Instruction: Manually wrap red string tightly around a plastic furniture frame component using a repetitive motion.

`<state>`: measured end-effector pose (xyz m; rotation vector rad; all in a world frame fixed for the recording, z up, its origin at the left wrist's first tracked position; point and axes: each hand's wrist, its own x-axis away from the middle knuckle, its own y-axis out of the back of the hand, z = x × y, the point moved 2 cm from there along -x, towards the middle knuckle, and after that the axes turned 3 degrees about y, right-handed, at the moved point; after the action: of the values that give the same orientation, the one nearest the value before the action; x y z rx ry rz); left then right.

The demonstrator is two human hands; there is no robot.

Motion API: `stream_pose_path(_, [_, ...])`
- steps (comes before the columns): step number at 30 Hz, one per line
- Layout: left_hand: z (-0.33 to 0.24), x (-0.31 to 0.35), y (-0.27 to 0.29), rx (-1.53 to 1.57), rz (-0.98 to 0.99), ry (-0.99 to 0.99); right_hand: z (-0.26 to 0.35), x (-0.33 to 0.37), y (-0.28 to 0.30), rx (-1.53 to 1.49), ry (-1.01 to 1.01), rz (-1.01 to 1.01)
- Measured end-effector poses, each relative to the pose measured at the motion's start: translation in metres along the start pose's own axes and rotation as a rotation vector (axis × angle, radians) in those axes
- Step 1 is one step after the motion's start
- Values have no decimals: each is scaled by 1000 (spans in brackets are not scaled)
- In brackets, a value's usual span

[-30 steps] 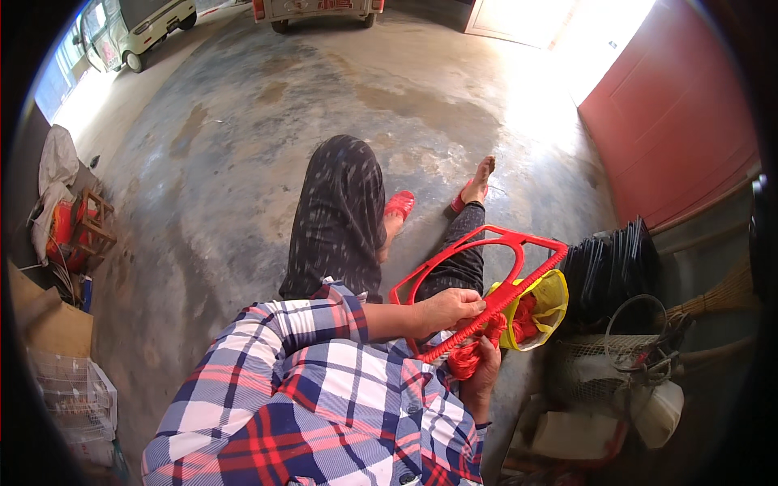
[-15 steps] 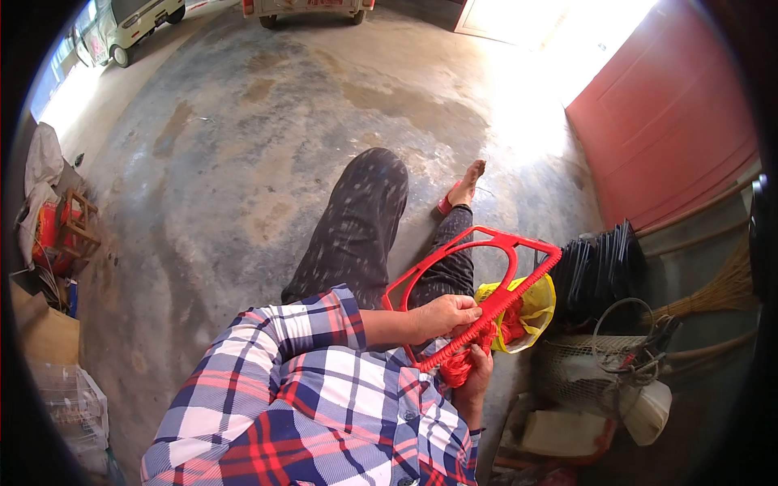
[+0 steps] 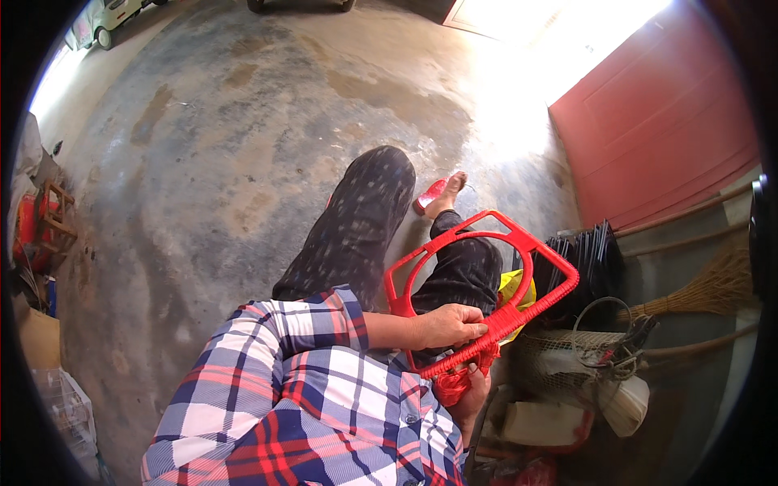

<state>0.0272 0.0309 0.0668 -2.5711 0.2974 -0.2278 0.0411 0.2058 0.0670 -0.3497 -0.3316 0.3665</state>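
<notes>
A red frame [image 3: 512, 317] with a round opening lies slanted over my right thigh, and its near bar is wound with ridged red cord. My left hand [image 3: 450, 326] pinches this bar between thumb and fingers from above. Just beneath the bar, my right hand [image 3: 472, 394] is closed around a bundle of red cord [image 3: 450, 388], some of which reaches up to the frame. The frame hides part of my right fingers. Behind the frame and my leg, a yellow bag [image 3: 514, 285] shows only in part.
To the right stand black folded items [image 3: 598, 255], a mesh basket [image 3: 551, 355] with a wire handle, a straw broom [image 3: 713, 283] and a red panel [image 3: 656, 121]. A red slipper [image 3: 429, 194] is by my bare right foot. Wooden and red items [image 3: 53, 219] lie far left.
My right leg has shifted, and the frame has tipped up a little and to the right. More of the yellow bag is covered now. The red slipper shows more fully.
</notes>
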Motion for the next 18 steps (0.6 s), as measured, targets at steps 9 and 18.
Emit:
stream_pose_path(9, [-11,7,-4,15,-35,7,-5,6,9,-86,19,27])
stream_pose_path(18, [-31,18,26,294,-140,-70,7,6,-1,69,31,-1])
